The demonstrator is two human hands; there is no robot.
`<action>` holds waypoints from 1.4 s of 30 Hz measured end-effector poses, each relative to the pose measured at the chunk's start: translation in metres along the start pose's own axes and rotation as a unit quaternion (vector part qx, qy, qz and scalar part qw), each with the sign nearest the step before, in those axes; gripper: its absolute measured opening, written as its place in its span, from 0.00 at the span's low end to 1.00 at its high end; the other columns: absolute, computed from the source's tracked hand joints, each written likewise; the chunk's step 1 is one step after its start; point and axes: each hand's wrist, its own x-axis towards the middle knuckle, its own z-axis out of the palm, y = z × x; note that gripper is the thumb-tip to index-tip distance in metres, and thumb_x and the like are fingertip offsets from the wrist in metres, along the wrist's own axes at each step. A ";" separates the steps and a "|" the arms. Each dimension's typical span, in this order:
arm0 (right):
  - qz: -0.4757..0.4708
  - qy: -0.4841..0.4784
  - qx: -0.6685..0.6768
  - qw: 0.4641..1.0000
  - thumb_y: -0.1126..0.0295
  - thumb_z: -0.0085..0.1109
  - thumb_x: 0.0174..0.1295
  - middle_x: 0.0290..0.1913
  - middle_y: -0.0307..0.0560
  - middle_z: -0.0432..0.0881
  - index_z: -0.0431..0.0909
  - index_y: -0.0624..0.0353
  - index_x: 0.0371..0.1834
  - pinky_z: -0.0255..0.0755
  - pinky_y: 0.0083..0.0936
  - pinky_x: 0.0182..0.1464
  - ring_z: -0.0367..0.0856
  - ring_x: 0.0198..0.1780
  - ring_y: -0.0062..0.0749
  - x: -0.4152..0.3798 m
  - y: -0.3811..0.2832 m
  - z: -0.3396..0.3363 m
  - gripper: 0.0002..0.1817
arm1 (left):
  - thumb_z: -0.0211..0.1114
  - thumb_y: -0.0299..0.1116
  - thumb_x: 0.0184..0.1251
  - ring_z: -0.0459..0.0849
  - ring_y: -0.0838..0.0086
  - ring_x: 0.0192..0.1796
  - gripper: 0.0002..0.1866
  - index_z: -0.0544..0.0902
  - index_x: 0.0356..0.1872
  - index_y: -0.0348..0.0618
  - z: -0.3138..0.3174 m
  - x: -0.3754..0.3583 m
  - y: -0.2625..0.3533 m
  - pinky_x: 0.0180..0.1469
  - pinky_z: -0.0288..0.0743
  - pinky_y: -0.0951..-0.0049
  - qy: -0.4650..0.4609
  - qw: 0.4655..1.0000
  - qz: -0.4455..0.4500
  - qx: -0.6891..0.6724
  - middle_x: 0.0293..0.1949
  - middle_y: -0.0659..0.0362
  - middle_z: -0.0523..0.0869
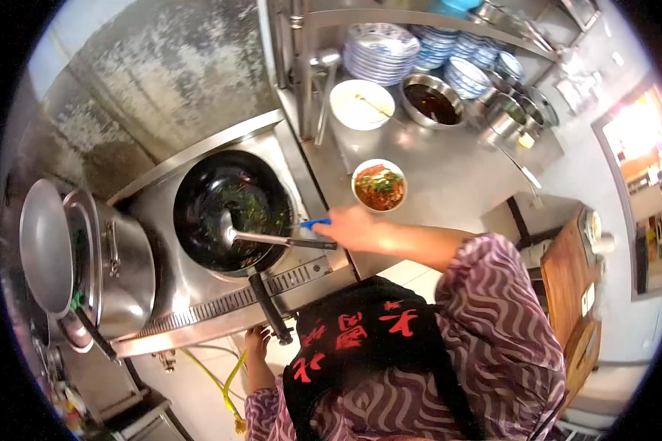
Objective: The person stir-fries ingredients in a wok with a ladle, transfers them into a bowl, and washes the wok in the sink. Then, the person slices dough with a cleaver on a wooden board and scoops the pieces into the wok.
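Note:
My right hand (349, 228) is closed around a slim blue-handled tool (316, 223), whose far end points at the wok's right rim and is too blurred to name. Just below that hand lies the black grip of a metal wok ladle (261, 237), its bowl resting in the black wok (198, 184). Leafy greens (246, 209) lie in the wok. Low down, my left hand (256, 344) is at the stove's front edge, near the end of the wok handle (268, 305); its fingers are partly hidden, and what they touch does not show.
A bowl of red food with chopped greens (379, 186) stands on the steel counter (449, 165). Behind it are a white tub (360, 103), a pan of dark sauce (432, 101) and stacked plates (381, 55). A large steel pot (129, 257) stands left; a yellow hose (232, 382) hangs below.

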 end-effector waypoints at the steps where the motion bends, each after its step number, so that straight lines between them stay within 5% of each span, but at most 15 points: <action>1: -0.001 0.002 0.017 1.000 0.70 0.54 0.53 0.32 0.51 0.74 0.71 0.43 0.55 0.72 0.37 0.23 0.79 0.31 0.43 0.006 -0.005 0.001 0.23 | 0.54 0.37 0.68 0.78 0.74 0.29 0.09 0.74 0.40 0.43 0.004 -0.006 0.003 0.25 0.70 0.76 0.002 1.000 0.021 0.010 0.31 0.58 0.80; 7: 0.000 -0.020 0.060 0.998 0.67 0.49 0.57 0.34 0.55 0.74 0.74 0.43 0.49 0.75 0.39 0.30 0.80 0.37 0.47 0.032 -0.018 0.011 0.15 | 0.52 0.39 0.70 0.72 0.77 0.18 0.11 0.76 0.34 0.42 0.008 -0.001 0.015 0.18 0.65 0.82 -0.045 0.997 0.034 0.045 0.22 0.58 0.77; 12: 0.024 0.018 0.054 0.998 0.66 0.52 0.54 0.31 0.51 0.78 0.81 0.49 0.35 0.74 0.41 0.30 0.81 0.36 0.47 0.041 -0.020 0.022 0.08 | 0.51 0.45 0.69 0.70 0.78 0.15 0.15 0.75 0.30 0.46 -0.002 0.012 0.019 0.15 0.63 0.81 -0.067 0.992 -0.010 0.103 0.18 0.59 0.76; 17: 0.061 0.009 0.092 0.994 0.64 0.53 0.52 0.30 0.49 0.81 0.83 0.48 0.29 0.73 0.44 0.30 0.82 0.34 0.46 0.051 -0.024 0.027 0.08 | 0.53 0.40 0.67 0.72 0.78 0.17 0.10 0.76 0.33 0.47 -0.021 0.009 0.011 0.15 0.63 0.80 -0.109 0.926 0.207 0.296 0.21 0.63 0.77; 19: 0.046 0.022 0.068 0.996 0.65 0.54 0.50 0.27 0.48 0.82 0.83 0.49 0.28 0.73 0.44 0.28 0.82 0.31 0.45 0.055 -0.021 0.036 0.07 | 0.53 0.36 0.66 0.74 0.76 0.23 0.08 0.77 0.39 0.46 -0.023 0.048 -0.012 0.21 0.67 0.79 -0.085 0.965 0.199 0.150 0.26 0.62 0.79; 20: 0.012 0.064 0.045 0.997 0.65 0.54 0.50 0.26 0.47 0.82 0.83 0.49 0.27 0.74 0.43 0.27 0.82 0.30 0.45 0.057 -0.019 0.046 0.07 | 0.53 0.34 0.65 0.76 0.75 0.29 0.10 0.78 0.44 0.45 -0.018 0.064 -0.026 0.25 0.70 0.78 -0.030 0.991 0.124 -0.037 0.30 0.62 0.80; 21: 0.002 0.068 0.033 0.997 0.65 0.55 0.50 0.25 0.46 0.82 0.82 0.51 0.26 0.74 0.42 0.27 0.82 0.30 0.44 0.053 -0.018 0.038 0.07 | 0.57 0.33 0.61 0.79 0.69 0.32 0.13 0.78 0.45 0.40 -0.017 0.058 -0.014 0.32 0.74 0.71 -0.073 0.992 0.070 -0.075 0.32 0.56 0.82; 22: -0.010 0.063 0.034 0.997 0.65 0.54 0.49 0.23 0.49 0.80 0.80 0.52 0.24 0.71 0.45 0.24 0.81 0.28 0.47 0.049 -0.020 0.030 0.06 | 0.56 0.33 0.61 0.77 0.71 0.27 0.10 0.78 0.40 0.41 -0.022 0.070 -0.017 0.27 0.71 0.73 -0.109 0.983 0.119 0.084 0.26 0.56 0.79; 29: -0.041 0.068 -0.013 0.997 0.65 0.56 0.53 0.25 0.44 0.82 0.80 0.49 0.28 0.70 0.40 0.21 0.82 0.31 0.42 0.073 -0.013 0.056 0.04 | 0.56 0.33 0.60 0.78 0.70 0.29 0.11 0.78 0.41 0.40 0.108 0.043 0.029 0.29 0.71 0.71 -0.052 0.952 0.177 0.243 0.28 0.55 0.80; 33: -0.037 -0.088 -0.137 0.986 0.62 0.63 0.47 0.24 0.42 0.81 0.78 0.48 0.34 0.69 0.38 0.21 0.82 0.31 0.40 0.082 -0.023 0.046 0.11 | 0.56 0.33 0.60 0.78 0.69 0.29 0.11 0.78 0.41 0.40 0.149 0.031 0.047 0.30 0.71 0.71 -0.065 0.931 0.213 0.289 0.28 0.54 0.80; 35: -0.024 -0.033 -0.090 0.995 0.64 0.61 0.49 0.23 0.42 0.80 0.78 0.50 0.34 0.69 0.37 0.20 0.82 0.30 0.41 0.074 -0.018 0.040 0.09 | 0.56 0.33 0.60 0.78 0.68 0.30 0.12 0.78 0.41 0.39 0.164 0.025 0.051 0.30 0.71 0.70 -0.065 0.922 0.235 0.302 0.28 0.54 0.80; 38: -0.038 0.116 0.056 0.991 0.68 0.57 0.52 0.21 0.45 0.80 0.75 0.54 0.33 0.69 0.39 0.20 0.82 0.27 0.42 0.005 0.015 -0.011 0.06 | 0.56 0.33 0.60 0.78 0.68 0.30 0.12 0.77 0.42 0.39 0.179 0.017 0.056 0.31 0.71 0.70 -0.056 0.911 0.259 0.316 0.29 0.53 0.80; 40: 0.108 -0.031 0.070 0.991 0.70 0.53 0.55 0.25 0.52 0.80 0.73 0.57 0.38 0.73 0.43 0.27 0.81 0.28 0.46 -0.043 0.035 -0.077 0.08 | 0.56 0.33 0.60 0.78 0.67 0.31 0.12 0.77 0.42 0.39 0.186 0.014 0.059 0.32 0.72 0.70 -0.047 0.906 0.269 0.323 0.29 0.53 0.80; 41: 0.160 0.003 0.167 0.973 0.63 0.48 0.62 0.28 0.47 0.79 0.75 0.54 0.40 0.74 0.38 0.30 0.81 0.31 0.41 -0.068 0.063 -0.070 0.10 | 0.56 0.33 0.60 0.78 0.67 0.31 0.12 0.77 0.42 0.39 0.190 0.014 0.061 0.32 0.72 0.69 -0.043 0.905 0.271 0.324 0.29 0.53 0.80; 42: 0.146 0.026 0.114 0.982 0.59 0.49 0.62 0.31 0.49 0.79 0.73 0.54 0.44 0.75 0.38 0.33 0.81 0.34 0.42 -0.104 0.065 -0.142 0.13 | 0.56 0.33 0.59 0.78 0.67 0.31 0.12 0.77 0.42 0.39 0.194 0.013 0.063 0.32 0.72 0.69 -0.038 0.904 0.274 0.327 0.29 0.53 0.80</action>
